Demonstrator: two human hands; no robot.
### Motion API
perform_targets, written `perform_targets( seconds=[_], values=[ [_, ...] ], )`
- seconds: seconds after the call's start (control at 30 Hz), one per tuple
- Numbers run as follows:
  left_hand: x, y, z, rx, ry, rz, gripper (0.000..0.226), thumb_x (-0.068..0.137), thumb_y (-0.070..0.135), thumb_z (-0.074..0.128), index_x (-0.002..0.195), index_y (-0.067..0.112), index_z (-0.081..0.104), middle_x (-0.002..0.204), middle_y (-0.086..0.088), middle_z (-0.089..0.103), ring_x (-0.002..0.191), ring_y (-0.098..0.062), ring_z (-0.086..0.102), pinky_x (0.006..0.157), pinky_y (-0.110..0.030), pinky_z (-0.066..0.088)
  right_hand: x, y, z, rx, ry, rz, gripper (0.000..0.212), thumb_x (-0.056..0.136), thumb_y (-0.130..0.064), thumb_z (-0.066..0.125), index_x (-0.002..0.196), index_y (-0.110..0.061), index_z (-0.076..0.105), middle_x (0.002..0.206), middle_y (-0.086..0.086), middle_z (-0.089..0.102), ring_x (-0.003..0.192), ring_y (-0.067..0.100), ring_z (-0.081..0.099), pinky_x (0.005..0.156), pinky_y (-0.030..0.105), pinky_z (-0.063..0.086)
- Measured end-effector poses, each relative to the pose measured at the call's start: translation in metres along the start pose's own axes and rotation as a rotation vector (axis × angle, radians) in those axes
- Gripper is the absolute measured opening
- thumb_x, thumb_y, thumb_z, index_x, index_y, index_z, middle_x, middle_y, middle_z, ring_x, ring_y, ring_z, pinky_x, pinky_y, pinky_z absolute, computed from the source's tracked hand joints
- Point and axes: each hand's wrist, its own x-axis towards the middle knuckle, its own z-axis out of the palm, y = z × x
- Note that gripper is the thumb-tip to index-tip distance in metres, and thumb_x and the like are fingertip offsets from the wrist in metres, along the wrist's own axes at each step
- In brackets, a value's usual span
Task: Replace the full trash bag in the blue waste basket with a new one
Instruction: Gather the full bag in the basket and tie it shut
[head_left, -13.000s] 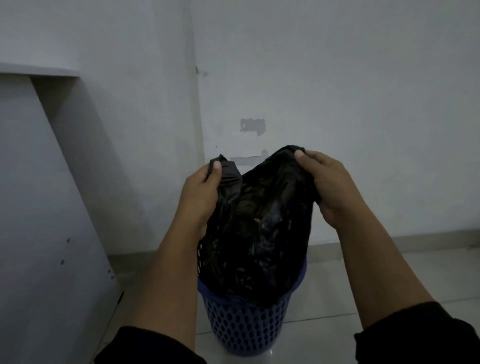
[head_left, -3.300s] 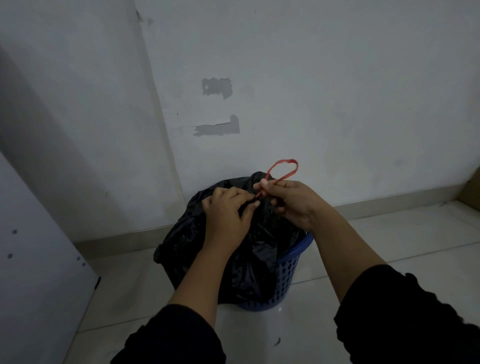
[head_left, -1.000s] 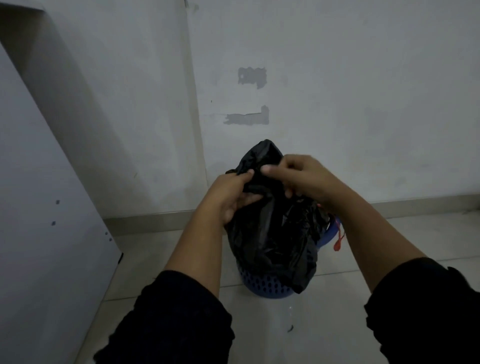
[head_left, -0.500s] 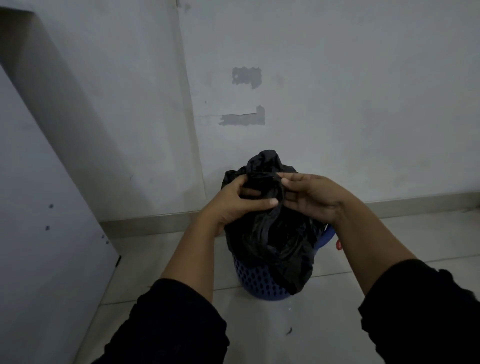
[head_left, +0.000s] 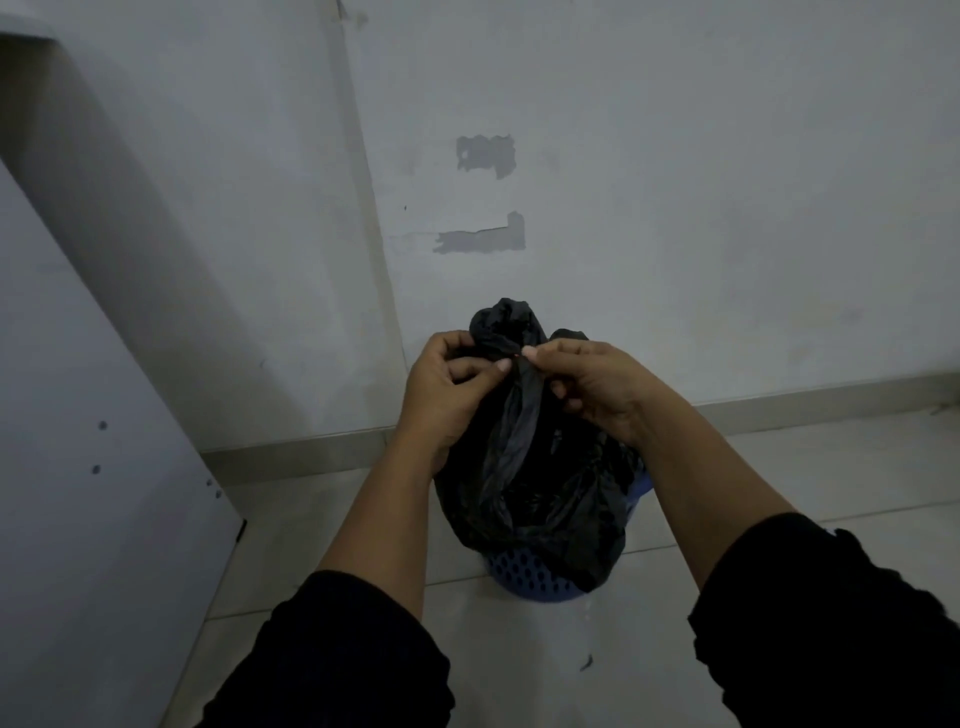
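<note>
Fingers (head_left: 470, 370) of the left hand (head_left: 447, 395) and right hand (head_left: 597, 387) pinch the gathered neck of the black trash bag (head_left: 530, 483), directly above the blue waste basket (head_left: 535, 574) it sits in. Closing the neck seems the step in hand; next, cinch it firmly and lift the bag out of the basket.
</note>
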Motion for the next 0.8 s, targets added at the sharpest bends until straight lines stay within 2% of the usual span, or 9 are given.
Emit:
perform_targets(
  seconds=[0.1, 0.17, 0.23, 0.33, 0.47, 0.57, 0.67, 0.73, 0.8],
  values=[
    [-0.001, 0.002, 0.001, -0.107, 0.027, -0.055, 0.037, 0.081, 0.014, 0.075, 0.11, 0.012, 0.052, 0.085, -0.009, 0.073, 0.077, -0.017, 0.069, 0.07, -0.031, 0.055, -0.001, 0.0, 0.004, 0.022, -0.06, 0.024, 0.016, 0.092, -0.021, 0.062, 0.077, -0.017, 0.063, 0.064, -0.008, 0.058, 0.052, 0.005, 0.044, 0.043, 0.016, 0.03],
    [-0.002, 0.002, 0.0, -0.165, 0.045, -0.103, 0.052, 0.07, 0.019, 0.084, 0.11, 0.013, 0.052, 0.091, -0.012, 0.073, 0.084, -0.023, 0.071, 0.077, -0.037, 0.057, -0.002, -0.001, 0.007, 0.005, -0.112, 0.041, 0.015, 0.095, -0.02, 0.058, 0.082, -0.015, 0.062, 0.068, -0.007, 0.059, 0.055, 0.005, 0.046, 0.046, 0.017, 0.031],
    [-0.001, 0.001, -0.002, -0.161, 0.047, -0.13, 0.062, 0.062, 0.016, 0.089, 0.113, 0.011, 0.053, 0.094, -0.016, 0.073, 0.087, -0.03, 0.071, 0.083, -0.043, 0.057, 0.0, 0.0, 0.01, -0.022, -0.132, 0.045, 0.016, 0.098, -0.018, 0.053, 0.085, -0.014, 0.062, 0.072, -0.005, 0.06, 0.057, 0.006, 0.049, 0.049, 0.018, 0.032],
    [-0.001, 0.002, -0.007, -0.117, 0.053, -0.129, 0.048, 0.07, 0.002, 0.082, 0.11, 0.01, 0.056, 0.09, -0.015, 0.073, 0.085, -0.028, 0.07, 0.082, -0.042, 0.058, 0.004, 0.001, 0.011, -0.017, -0.112, 0.05, 0.018, 0.099, -0.02, 0.052, 0.083, -0.015, 0.059, 0.073, -0.004, 0.06, 0.059, 0.007, 0.051, 0.052, 0.021, 0.032],
    [-0.001, 0.006, -0.014, -0.02, 0.12, -0.091, 0.029, 0.073, 0.004, 0.08, 0.093, 0.014, 0.061, 0.081, -0.005, 0.074, 0.071, -0.009, 0.069, 0.063, -0.02, 0.054, 0.007, 0.003, 0.01, -0.007, -0.039, 0.034, 0.018, 0.099, -0.02, 0.052, 0.082, -0.016, 0.057, 0.074, -0.003, 0.058, 0.061, 0.008, 0.053, 0.054, 0.022, 0.033],
    [0.0, 0.008, -0.021, -0.02, 0.203, -0.063, 0.022, 0.075, 0.006, 0.078, 0.088, 0.013, 0.062, 0.075, -0.004, 0.073, 0.065, -0.005, 0.069, 0.055, -0.014, 0.05, 0.007, 0.002, 0.011, -0.142, 0.019, 0.041, 0.02, 0.099, -0.023, 0.052, 0.082, -0.016, 0.057, 0.076, -0.003, 0.059, 0.062, 0.009, 0.055, 0.054, 0.022, 0.036],
    [0.001, 0.012, -0.027, 0.008, 0.184, -0.067, 0.016, 0.077, 0.007, 0.077, 0.085, 0.013, 0.064, 0.077, -0.006, 0.074, 0.069, -0.009, 0.071, 0.058, -0.016, 0.051, 0.007, -0.002, 0.013, -0.345, 0.13, -0.017, 0.019, 0.099, -0.027, 0.053, 0.084, -0.015, 0.058, 0.081, -0.001, 0.062, 0.065, 0.011, 0.057, 0.055, 0.023, 0.039],
    [0.001, 0.014, -0.026, 0.026, 0.129, -0.134, 0.009, 0.08, 0.016, 0.075, 0.086, 0.013, 0.069, 0.081, -0.006, 0.075, 0.071, -0.011, 0.071, 0.063, -0.019, 0.053, 0.008, -0.004, 0.017, -0.335, 0.131, -0.07, 0.018, 0.097, -0.028, 0.056, 0.084, -0.015, 0.06, 0.08, 0.001, 0.063, 0.067, 0.011, 0.058, 0.056, 0.023, 0.04],
    [0.0, 0.014, -0.025, 0.04, 0.069, -0.217, 0.022, 0.077, 0.031, 0.079, 0.087, 0.012, 0.073, 0.084, -0.006, 0.076, 0.075, -0.014, 0.072, 0.07, -0.024, 0.057, 0.01, -0.004, 0.021, -0.268, 0.079, -0.088, 0.016, 0.095, -0.029, 0.058, 0.085, -0.017, 0.063, 0.078, 0.0, 0.065, 0.067, 0.009, 0.059, 0.058, 0.022, 0.04]
  ],
)
